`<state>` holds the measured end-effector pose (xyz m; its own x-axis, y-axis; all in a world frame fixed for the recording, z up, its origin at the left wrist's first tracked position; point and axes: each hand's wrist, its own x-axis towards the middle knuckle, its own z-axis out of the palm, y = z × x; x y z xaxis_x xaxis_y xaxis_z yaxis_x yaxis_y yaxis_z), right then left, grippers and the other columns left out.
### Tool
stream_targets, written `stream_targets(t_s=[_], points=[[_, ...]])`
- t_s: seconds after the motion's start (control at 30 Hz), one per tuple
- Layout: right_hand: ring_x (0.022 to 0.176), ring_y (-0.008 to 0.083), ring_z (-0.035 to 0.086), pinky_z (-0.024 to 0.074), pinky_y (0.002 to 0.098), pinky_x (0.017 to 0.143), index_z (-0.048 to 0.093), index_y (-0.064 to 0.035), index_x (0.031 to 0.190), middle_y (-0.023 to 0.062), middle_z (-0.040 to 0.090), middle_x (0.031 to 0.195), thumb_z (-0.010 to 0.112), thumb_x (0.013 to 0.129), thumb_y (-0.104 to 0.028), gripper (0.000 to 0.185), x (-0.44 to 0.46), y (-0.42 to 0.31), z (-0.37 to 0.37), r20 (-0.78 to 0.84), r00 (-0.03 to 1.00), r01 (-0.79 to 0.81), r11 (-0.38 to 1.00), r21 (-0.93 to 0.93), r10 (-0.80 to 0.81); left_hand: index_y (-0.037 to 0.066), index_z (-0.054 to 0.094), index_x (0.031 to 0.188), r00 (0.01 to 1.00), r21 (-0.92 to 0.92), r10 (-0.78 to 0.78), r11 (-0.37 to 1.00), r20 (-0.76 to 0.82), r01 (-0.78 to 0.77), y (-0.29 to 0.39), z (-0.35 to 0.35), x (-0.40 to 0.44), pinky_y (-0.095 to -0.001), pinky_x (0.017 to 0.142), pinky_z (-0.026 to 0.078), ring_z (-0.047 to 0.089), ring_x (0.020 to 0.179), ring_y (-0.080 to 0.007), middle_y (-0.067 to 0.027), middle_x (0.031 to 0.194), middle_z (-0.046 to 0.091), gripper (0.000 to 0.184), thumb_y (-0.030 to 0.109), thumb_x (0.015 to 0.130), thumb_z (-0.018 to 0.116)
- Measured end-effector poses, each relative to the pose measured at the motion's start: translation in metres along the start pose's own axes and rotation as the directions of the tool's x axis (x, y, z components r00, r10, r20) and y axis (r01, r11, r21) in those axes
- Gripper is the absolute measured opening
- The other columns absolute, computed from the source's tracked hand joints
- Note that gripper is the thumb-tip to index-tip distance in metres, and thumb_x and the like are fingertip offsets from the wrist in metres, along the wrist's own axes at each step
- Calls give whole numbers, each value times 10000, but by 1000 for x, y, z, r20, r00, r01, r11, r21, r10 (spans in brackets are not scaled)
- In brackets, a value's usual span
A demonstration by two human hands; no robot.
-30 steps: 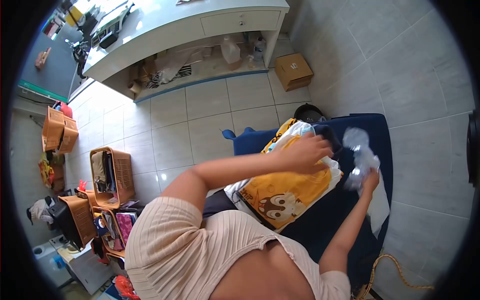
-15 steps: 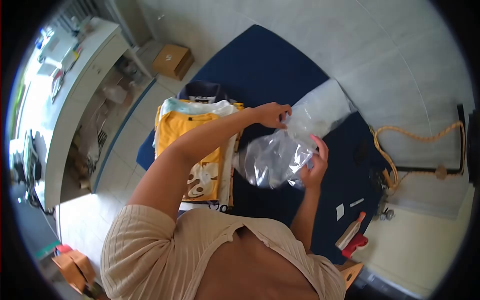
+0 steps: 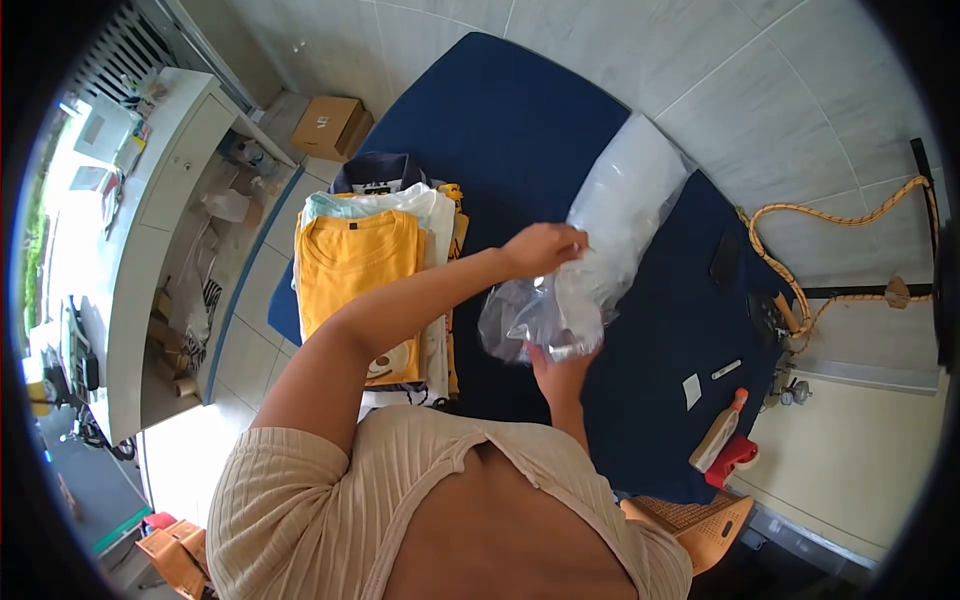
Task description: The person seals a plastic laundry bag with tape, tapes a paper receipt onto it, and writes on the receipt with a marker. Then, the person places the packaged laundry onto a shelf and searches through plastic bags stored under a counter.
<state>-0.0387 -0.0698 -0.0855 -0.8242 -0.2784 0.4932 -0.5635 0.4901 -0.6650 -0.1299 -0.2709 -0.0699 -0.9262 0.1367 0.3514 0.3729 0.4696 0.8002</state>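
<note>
Clear plastic packaging [image 3: 630, 190] stretches across the blue-covered surface [image 3: 490, 120], its crumpled lower end between my hands. My left hand [image 3: 545, 248] pinches the plastic's edge from above. Lower down, my right hand [image 3: 562, 375] holds the crumpled end, its fingers partly behind the film. To the left of both hands lies a stack of folded shirts, with a yellow shirt [image 3: 355, 265] on top and my left forearm crossing over it. Behind this shirt show white and pale-green cloth and a dark garment [image 3: 380, 172].
A cardboard box [image 3: 325, 125] stands beyond the stack, near a white counter [image 3: 165, 190] with shelves. At right on the blue surface lie a dark phone-like object [image 3: 725, 260], a small white card [image 3: 692, 391] and a red tape dispenser [image 3: 732, 460]. A rope [image 3: 850, 226] hangs by the wall.
The view has swung right from the counter toward the blue surface. The plastic came from the right side to between both hands, and my left hand left the shirts and took its edge.
</note>
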Motion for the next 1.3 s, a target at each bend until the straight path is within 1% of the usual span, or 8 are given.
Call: stream_targets(t_s=[0.17, 0.27, 0.37, 0.67, 0.9, 0.97, 1.1, 1.3], points=[[789, 299, 636, 520, 406, 758, 623, 76, 951, 185, 648, 899, 678, 804, -114, 246, 47, 38, 24, 174, 863, -391, 845, -365, 475, 133, 645, 1014, 979, 13, 121, 992, 163, -125, 53, -2, -10, -395, 736, 515, 655, 834, -279, -54, 890, 655, 155, 156, 861, 645], [799, 294, 645, 524, 411, 740, 618, 98, 914, 214, 658, 901, 650, 821, -90, 213, 75, 48, 37, -24, 807, -459, 652, 604, 590, 156, 662, 1012, 980, 16, 136, 990, 144, -140, 62, -10, -14, -390, 723, 516, 660, 833, -262, -39, 873, 648, 158, 189, 858, 651], [866, 312, 619, 489, 421, 797, 613, 85, 962, 219, 643, 959, 611, 849, -138, 250, 98, 72, 45, -35, 753, -388, 487, 782, 657, 161, 670, 1008, 996, 85, 59, 994, 73, -65, 89, -12, -14, -381, 741, 518, 666, 848, -276, -34, 926, 668, 154, 188, 859, 645], [1067, 364, 544, 383, 452, 970, 596, 44, 1104, 236, 600, 1131, 495, 934, -281, 381, 182, 184, 80, 179, 969, -144, 978, -151, 170, 54, 571, 1108, 971, -215, 226, 947, -78, -238, 116, 3, -36, -412, 794, 501, 620, 971, -321, -132, 1053, 608, 259, 172, 884, 624], [1223, 405, 485, 300, 475, 1104, 583, 12, 1215, 248, 567, 1266, 404, 1000, -393, 492, 220, 279, 111, 499, 864, 220, 835, -504, 74, 80, 618, 1034, 841, 153, -201, 937, -502, 314, 145, -117, -244, -368, 906, 465, 564, 1079, -310, -113, 1160, 547, 178, 111, 865, 662], [1219, 360, 510, 353, 437, 1073, 596, -33, 1195, 155, 624, 1222, 625, 862, -229, 387, 223, 264, 56, 741, 668, 497, 783, -375, -69, 64, 623, 978, 682, 177, -278, 837, -677, 517, 145, -138, -322, -368, 892, 470, 566, 1053, -293, -101, 1113, 567, 136, 85, 851, 667], [1057, 372, 588, 447, 476, 946, 669, -47, 1022, 173, 629, 1152, 647, 834, -153, 217, 193, 294, 25, 98, 881, 432, 704, -563, -463, 76, 624, 920, 209, -76, -398, 592, -893, 802, 164, -126, -445, -316, 745, 507, 600, 948, -235, -85, 1026, 595, 98, 73, 839, 679], [971, 402, 607, 454, 497, 856, 685, 16, 966, 225, 658, 1035, 618, 793, -292, 360, 120, 114, -13, -38, 986, 69, 605, -793, -162, 106, 623, 924, 202, 8, -347, 486, -916, 874, 158, -167, -547, -352, 792, 515, 610, 966, -245, -90, 1183, 525, 122, 112, 828, 697]])
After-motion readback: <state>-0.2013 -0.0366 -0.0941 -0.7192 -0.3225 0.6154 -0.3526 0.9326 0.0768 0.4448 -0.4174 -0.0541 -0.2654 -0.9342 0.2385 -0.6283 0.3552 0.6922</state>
